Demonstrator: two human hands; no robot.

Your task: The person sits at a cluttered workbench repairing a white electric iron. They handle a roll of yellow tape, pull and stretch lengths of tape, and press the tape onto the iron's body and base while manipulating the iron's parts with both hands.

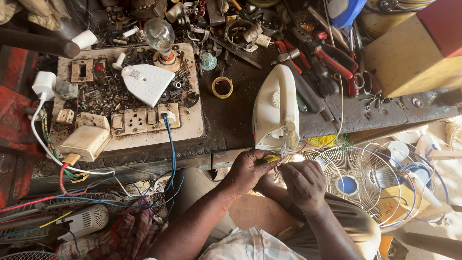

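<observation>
We pinch the thin wires (pixel 273 157) at the back of the white iron (pixel 275 113) with our left hand (pixel 248 168) and right hand (pixel 303 180), both closed on them. The iron lies on the bench edge (pixel 226 139); it looks heavy and stiff, while the wires seem soft and fragile, so we hold them near their ends.

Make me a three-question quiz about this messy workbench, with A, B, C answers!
1. Where is the white iron?
A. on the bench edge, above both hands
B. on the floor
C. inside the fan

2. What colour is the cable plugged into the switch board?
A. green
B. blue
C. pink

3. Is the light bulb glowing?
A. yes, bright
B. it is broken
C. no, unlit

Answers: A, the left hand and right hand work wires at its rear; B, blue cable hangs down; C, the glass looks clear and dark.
</observation>
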